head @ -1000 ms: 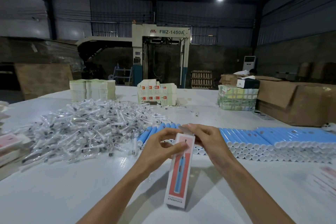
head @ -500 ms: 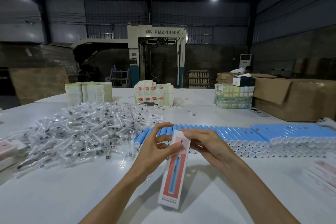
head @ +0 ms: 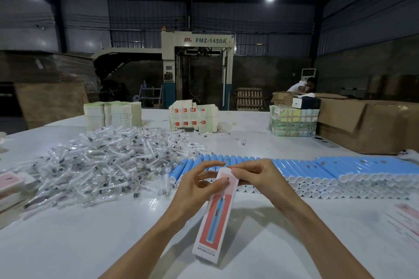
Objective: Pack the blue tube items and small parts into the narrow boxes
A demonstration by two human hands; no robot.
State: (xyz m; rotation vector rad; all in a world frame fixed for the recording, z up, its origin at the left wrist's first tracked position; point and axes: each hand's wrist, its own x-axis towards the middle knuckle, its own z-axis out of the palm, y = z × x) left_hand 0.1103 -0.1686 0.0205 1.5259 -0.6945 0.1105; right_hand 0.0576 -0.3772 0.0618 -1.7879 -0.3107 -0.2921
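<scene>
Because the narrow box (head: 215, 217) is thin printed card, I judge it light and easy to crease. It should be stiff along its length but soft across the broad faces, so the place to take it is by the long edges near the top, without squeezing the printed front. It sits at lower centre of the frame, tilted, with its top end toward the tubes and its bottom end toward me. Whether the bottom end touches the table (head: 68, 244) I cannot tell.

My left hand (head: 197, 186) grips the upper part, thumb laid on the front face and fingers curled round behind. My right hand (head: 256, 176) pinches the top end, thumb and forefinger closed on what looks like the end flap. I take this for tucking the flap, though what is inside is hidden.

The blue tubes (head: 317, 167) lie stacked in a row across centre right, just behind my hands. They look smooth and round, likely to roll. The bagged small parts (head: 108, 161) are heaped at centre left and look light and crinkly.
</scene>
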